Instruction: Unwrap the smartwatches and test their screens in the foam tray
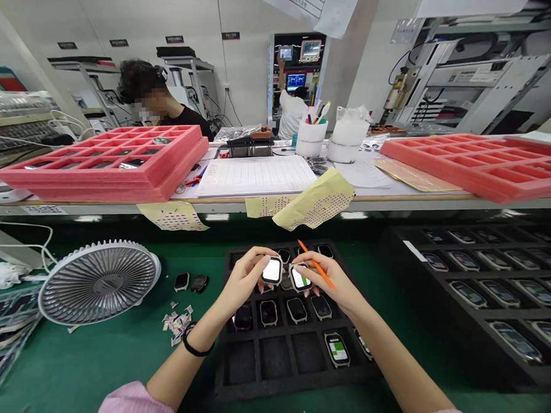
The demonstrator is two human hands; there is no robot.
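My left hand (250, 271) grips a smartwatch case (272, 271) whose screen glows plain white. Close beside it, my right hand (328, 276) pinches a second smartwatch case (300, 278) with a white and green screen. An orange pen-like stick (316, 265) also lies along the right hand's fingers. Both hands are over a black compartment tray (257, 386). Several dark-screened watch cases sit in its slots, and one watch (337, 349) near the front shows a lit white and green screen. Some near-left slots hold nothing.
A grey fan (99, 283) stands left, near small label scraps (177, 325) and two loose watch pieces (182, 281). Another black tray (449, 345) with watches is on the right. Above, a shelf carries pink foam trays (102, 169). Two people are in the background.
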